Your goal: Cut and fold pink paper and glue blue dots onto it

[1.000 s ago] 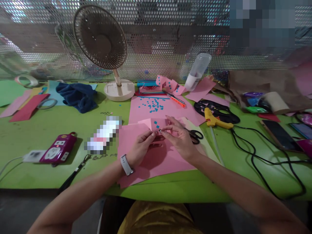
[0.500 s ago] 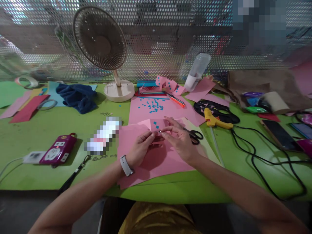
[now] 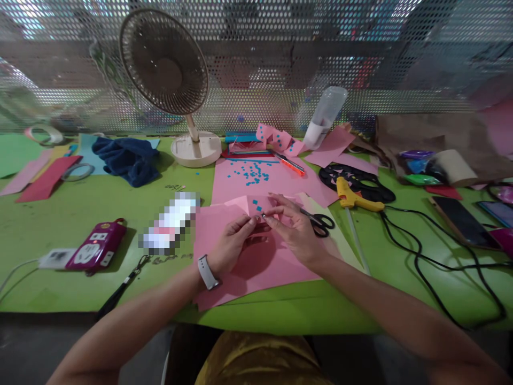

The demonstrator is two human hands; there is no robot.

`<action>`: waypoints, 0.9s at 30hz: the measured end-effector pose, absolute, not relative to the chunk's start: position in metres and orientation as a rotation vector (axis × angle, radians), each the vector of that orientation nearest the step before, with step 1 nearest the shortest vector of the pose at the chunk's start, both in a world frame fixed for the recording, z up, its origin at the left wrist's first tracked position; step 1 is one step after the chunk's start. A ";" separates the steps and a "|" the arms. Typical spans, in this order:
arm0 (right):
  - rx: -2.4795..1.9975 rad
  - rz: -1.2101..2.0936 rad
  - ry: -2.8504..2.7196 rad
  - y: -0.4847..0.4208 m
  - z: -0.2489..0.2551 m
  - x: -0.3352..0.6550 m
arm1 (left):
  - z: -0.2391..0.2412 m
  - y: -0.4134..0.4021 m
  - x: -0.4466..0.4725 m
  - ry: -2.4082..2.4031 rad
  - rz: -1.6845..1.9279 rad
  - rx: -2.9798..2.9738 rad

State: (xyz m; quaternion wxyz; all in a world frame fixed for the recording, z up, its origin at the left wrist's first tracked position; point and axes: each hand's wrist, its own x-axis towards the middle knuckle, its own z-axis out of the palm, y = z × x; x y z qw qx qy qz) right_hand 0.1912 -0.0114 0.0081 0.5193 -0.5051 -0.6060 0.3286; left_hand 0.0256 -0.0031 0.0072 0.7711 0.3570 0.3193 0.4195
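A small pink paper piece (image 3: 249,206) stands raised, with blue paper squares (image 3: 257,205) in a slanting row on it. My left hand (image 3: 234,238), with a grey watch on the wrist, pinches its lower edge between thumb and fingers. At the same edge, the thumb and a finger of my right hand (image 3: 294,232) close on a tiny blue square (image 3: 263,215), mostly covered by the fingertips; its other fingers stretch out beside the piece. Beneath both hands lie larger pink sheets (image 3: 240,289). Black-handled scissors (image 3: 323,224) rest just right of my right hand.
Loose blue squares (image 3: 252,174) are scattered on a pink sheet (image 3: 224,187) ahead. A yellow glue gun (image 3: 356,200) with its black cord lies to the right. At left are a phone (image 3: 170,222), a purple power strip (image 3: 96,246) and a fan (image 3: 196,152). A box cutter (image 3: 290,164) lies behind.
Hardly anything differs: both hands keep their place at the pink piece, and the right fingers shift very slightly. The view moves a touch.
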 end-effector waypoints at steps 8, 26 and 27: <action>-1.211 0.770 -1.486 -0.010 0.009 0.192 | 0.008 -0.003 0.026 0.699 0.917 0.787; -1.224 0.248 -1.913 -0.011 0.028 0.204 | 0.009 -0.002 0.025 0.744 0.956 0.958; -1.234 0.232 -1.931 -0.012 0.027 0.204 | 0.009 -0.002 0.025 0.750 0.957 0.974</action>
